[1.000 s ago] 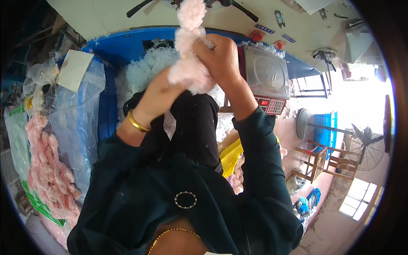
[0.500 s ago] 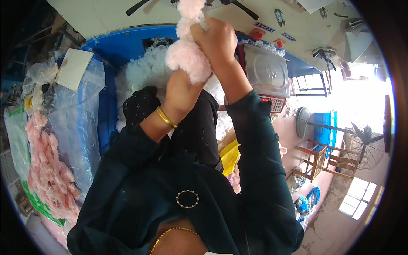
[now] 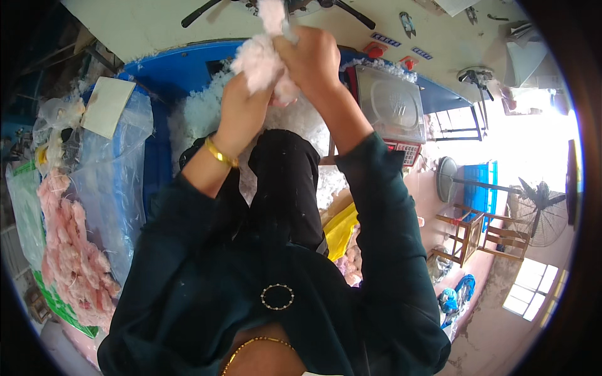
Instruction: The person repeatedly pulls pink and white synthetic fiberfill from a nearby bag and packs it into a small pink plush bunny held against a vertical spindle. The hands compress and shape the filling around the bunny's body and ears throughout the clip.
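Observation:
A fluffy pale pink plush piece (image 3: 257,62) hangs over the near edge of the table, its narrow upper end reaching toward the top of the view. My left hand (image 3: 243,109), with a gold bangle at the wrist, is closed around its lower, rounder part. My right hand (image 3: 312,57) grips the plush at its narrow middle, fingers curled. By the right thumb a whitish, smeared bit shows; I cannot make out what it is. Below my hands lies loose white stuffing (image 3: 210,103), in front of my knees.
A scale (image 3: 390,103) with a metal pan stands right of my right forearm. Black handles (image 3: 345,12), red knobs (image 3: 376,50) and thread snips (image 3: 407,25) are on the table (image 3: 144,28). Pink plush pieces (image 3: 75,250) fill a bag at left. A fan (image 3: 536,207) stands at right.
My left hand has moved left and up a little, tilting the plush's lower part leftward. The right hand has shifted slightly left, still gripping. My knees are spread differently.

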### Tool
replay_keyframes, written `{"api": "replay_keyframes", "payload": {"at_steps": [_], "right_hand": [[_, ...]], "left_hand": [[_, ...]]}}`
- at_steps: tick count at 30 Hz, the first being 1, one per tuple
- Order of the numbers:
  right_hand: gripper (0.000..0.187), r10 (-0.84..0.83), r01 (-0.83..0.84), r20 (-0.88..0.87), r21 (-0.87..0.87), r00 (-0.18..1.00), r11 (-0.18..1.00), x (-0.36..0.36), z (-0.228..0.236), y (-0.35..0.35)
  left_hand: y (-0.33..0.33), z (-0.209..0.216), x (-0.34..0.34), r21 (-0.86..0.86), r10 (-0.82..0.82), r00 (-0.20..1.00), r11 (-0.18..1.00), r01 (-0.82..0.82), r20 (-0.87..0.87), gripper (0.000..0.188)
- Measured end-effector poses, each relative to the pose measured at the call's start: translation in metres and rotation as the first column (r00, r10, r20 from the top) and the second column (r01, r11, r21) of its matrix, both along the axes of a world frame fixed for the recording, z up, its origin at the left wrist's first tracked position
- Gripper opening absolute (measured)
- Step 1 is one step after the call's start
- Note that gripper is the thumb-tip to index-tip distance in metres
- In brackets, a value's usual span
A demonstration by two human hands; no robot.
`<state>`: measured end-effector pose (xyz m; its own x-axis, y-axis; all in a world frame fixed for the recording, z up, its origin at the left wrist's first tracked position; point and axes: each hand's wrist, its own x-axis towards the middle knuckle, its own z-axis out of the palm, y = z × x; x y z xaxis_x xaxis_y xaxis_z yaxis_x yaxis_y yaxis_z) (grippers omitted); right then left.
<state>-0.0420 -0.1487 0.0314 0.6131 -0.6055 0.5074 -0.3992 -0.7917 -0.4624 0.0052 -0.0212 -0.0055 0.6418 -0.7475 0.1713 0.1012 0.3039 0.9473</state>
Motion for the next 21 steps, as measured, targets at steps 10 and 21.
{"api": "replay_keyframes", "payload": {"at_steps": [10,21], "right_hand": [[0.027,0.079,-0.126,0.198,0.232,0.977,0.964,-0.010,-0.005,0.005],[0.010,0.274,-0.609,0.630,0.405,0.726,0.681,-0.019,-0.046,-0.012]], "left_hand": [[0.024,-0.003,-0.012,-0.237,-0.348,0.849,0.933,0.272,-0.398,0.040],[0.001,-0.014,-0.010,-0.031,-0.135,0.977,0.991,0.132,-0.164,0.015]]}}
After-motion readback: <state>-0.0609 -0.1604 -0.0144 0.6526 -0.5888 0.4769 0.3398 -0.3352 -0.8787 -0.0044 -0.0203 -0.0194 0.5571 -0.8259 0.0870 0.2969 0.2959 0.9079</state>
